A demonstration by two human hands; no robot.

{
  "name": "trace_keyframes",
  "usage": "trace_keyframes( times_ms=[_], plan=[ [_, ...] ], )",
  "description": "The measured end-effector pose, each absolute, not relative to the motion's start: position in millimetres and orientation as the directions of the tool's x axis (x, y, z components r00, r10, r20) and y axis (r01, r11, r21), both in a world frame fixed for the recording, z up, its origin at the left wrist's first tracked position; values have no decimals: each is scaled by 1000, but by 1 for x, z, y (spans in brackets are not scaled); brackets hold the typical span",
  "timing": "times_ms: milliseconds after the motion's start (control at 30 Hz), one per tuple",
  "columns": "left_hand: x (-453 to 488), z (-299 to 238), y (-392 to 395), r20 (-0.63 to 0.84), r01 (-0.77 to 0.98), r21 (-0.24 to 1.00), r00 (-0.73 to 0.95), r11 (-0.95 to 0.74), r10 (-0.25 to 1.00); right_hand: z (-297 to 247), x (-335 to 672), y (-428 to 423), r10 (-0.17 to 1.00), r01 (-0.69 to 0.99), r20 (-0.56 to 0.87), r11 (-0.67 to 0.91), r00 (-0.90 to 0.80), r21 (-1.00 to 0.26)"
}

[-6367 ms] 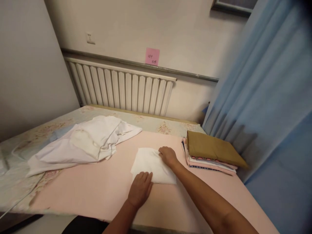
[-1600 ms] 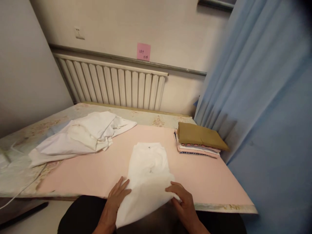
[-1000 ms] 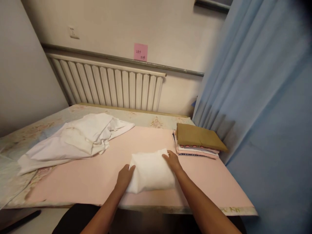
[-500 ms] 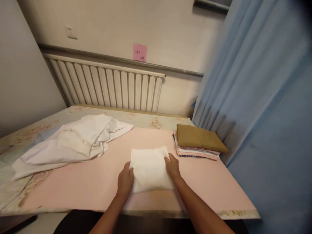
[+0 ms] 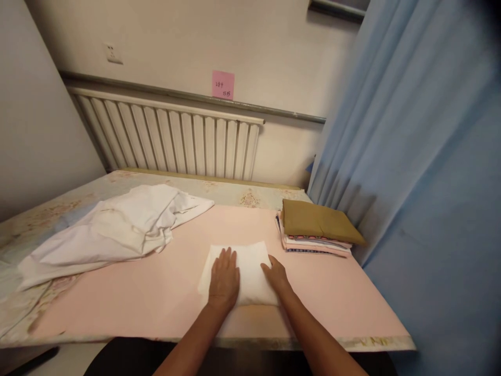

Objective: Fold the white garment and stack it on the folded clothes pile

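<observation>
My left hand (image 5: 224, 278) lies flat on the folded white cloth (image 5: 250, 271), palm down, fingers stretched out and close together, gripping nothing. My right hand (image 5: 276, 275) rests just beside it on the cloth's right edge, fingers loosely spread and pressing on the fabric; I cannot tell whether any of it is pinched underneath. The cloth sits under and between both hands, on the pink pad that covers the table (image 5: 164, 308), close to the near edge.

Far off to the left of my left hand, a crumpled heap of white garments (image 5: 113, 230) sprawls partly on the pink pad and partly on the flowered covering beyond it. Ahead and to the right of my right hand, well apart from it, is a neat stack of folded clothes (image 5: 317, 230) with an olive-brown piece on top. Beyond my hands a white radiator (image 5: 168, 138) runs along the wall, with a pink note (image 5: 223, 85) stuck above it. A blue curtain (image 5: 410, 156) hangs on the right of my right hand.
</observation>
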State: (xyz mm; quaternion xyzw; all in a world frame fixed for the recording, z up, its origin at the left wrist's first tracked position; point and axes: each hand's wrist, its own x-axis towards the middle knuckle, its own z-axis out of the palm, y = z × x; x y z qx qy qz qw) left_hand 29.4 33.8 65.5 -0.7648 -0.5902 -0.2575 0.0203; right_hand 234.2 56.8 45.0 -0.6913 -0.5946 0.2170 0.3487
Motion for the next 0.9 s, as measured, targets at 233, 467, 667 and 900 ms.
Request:
trace_keyframes(
  times_ms=[233,467,667,900],
  plan=[
    [60,30,38,247,911,248,269,-329,931,34,229,26,955,698,147,-78,256,-712],
    [56,27,38,268,918,226,262,-325,927,25,221,9,909,793,312,-32,276,-608],
    [55,26,37,301,917,207,272,-341,914,6,228,3,847,869,483,54,221,-492],
    [55,24,38,314,913,213,273,-348,909,45,210,11,715,880,694,273,84,-389]
  ],
)
